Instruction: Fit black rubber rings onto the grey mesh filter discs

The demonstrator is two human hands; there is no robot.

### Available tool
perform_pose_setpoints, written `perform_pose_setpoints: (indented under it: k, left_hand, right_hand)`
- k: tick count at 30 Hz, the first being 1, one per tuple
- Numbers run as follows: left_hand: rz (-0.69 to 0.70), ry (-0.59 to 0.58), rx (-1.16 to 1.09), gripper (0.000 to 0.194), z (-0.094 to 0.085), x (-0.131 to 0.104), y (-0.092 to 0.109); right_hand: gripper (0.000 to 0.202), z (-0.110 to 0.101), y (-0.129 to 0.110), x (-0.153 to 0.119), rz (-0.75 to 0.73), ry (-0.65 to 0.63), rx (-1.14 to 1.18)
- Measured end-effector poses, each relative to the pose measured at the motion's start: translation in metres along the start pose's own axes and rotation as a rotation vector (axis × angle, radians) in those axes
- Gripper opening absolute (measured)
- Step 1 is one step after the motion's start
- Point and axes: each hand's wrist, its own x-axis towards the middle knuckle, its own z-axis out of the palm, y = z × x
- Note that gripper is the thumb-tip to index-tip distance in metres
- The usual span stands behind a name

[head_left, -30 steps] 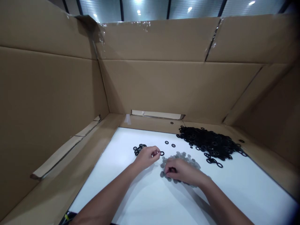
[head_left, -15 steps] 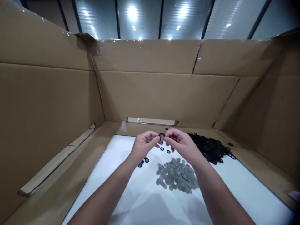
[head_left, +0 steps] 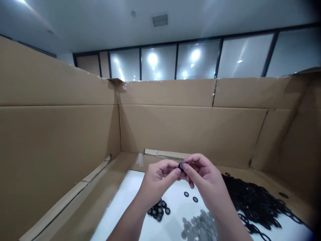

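Between my two hands, above the white board (head_left: 165, 231), is a small black ring (head_left: 181, 165) with a grey disc at its opening. My left hand (head_left: 162, 177) pinches the ring's left side with thumb and fingertips. From the other side, my right hand (head_left: 200, 170) presses its thumb and fingers on the disc and ring, covering much of both. Below lie two black rings with pale centres (head_left: 195, 199). A small cluster of similar filled rings (head_left: 158, 211) sits by my left wrist. A pile of grey discs (head_left: 200, 227) is partly behind my right forearm.
A large heap of black rings (head_left: 253, 201) lies on the right, with a stray ring (head_left: 283, 194) beyond it on the cardboard. Tall cardboard walls (head_left: 170, 130) enclose the board at the left, back and right. A cardboard strip (head_left: 164, 154) runs along the back wall's foot.
The view has tilted up, so the board and piles sit lower in the picture. My hands have come closer together round the ring, and the disc now sits against it, largely covered by fingers.
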Motion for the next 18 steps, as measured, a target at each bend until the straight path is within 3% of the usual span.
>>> perform_pose_setpoints:
  k: [4, 11, 18]
  left_hand:
    - [0.003, 0.023, 0.045, 0.014, 0.000, -0.002, 0.001]
    - [0.004, 0.052, 0.121, 0.013, -0.003, -0.002, 0.001]
    - [-0.044, 0.069, 0.013, 0.019, -0.002, -0.003, 0.002]
  right_hand:
    - [0.035, -0.005, -0.004, -0.004, 0.063, -0.055, -0.085]
    - [0.025, -0.010, -0.011, -0.005, 0.105, -0.101, -0.269]
    - [0.027, -0.009, -0.014, -0.006, 0.081, -0.131, -0.224]
